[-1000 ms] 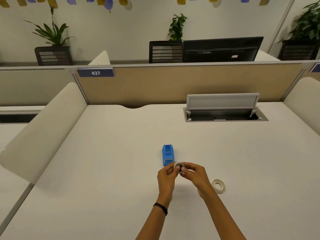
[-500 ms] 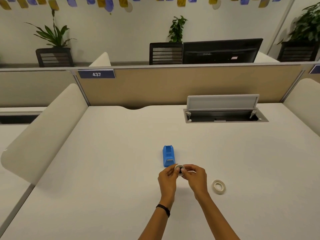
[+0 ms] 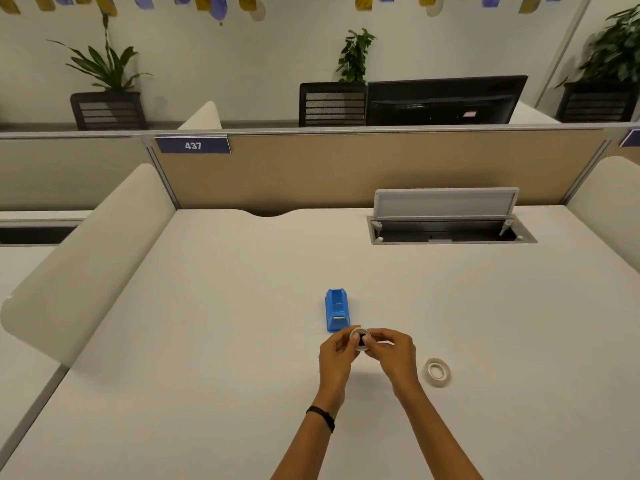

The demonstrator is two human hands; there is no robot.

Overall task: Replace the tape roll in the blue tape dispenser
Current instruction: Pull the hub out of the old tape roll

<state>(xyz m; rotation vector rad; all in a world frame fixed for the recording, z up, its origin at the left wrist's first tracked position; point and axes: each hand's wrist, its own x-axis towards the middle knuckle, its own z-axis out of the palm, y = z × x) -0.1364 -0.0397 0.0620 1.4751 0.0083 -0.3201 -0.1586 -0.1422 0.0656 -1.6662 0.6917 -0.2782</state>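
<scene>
The blue tape dispenser (image 3: 337, 310) stands on the white desk (image 3: 225, 341), its roll bay showing no roll. Just in front of it, my left hand (image 3: 335, 355) and my right hand (image 3: 391, 351) together pinch a small white tape roll (image 3: 359, 338) with a dark core in its hole. The roll is held a little above the desk, its face tilted toward me. A second white tape roll (image 3: 437, 371) lies flat on the desk to the right of my right hand, untouched.
An open cable hatch (image 3: 450, 230) with a raised grey lid sits at the back right of the desk. Padded side dividers (image 3: 86, 265) flank the desk on both sides. A tan partition (image 3: 346, 168) runs along the back edge.
Both hands stay closed around the small roll near the dispenser's front end, with only slight finger shifts. The view has tilted a little.
</scene>
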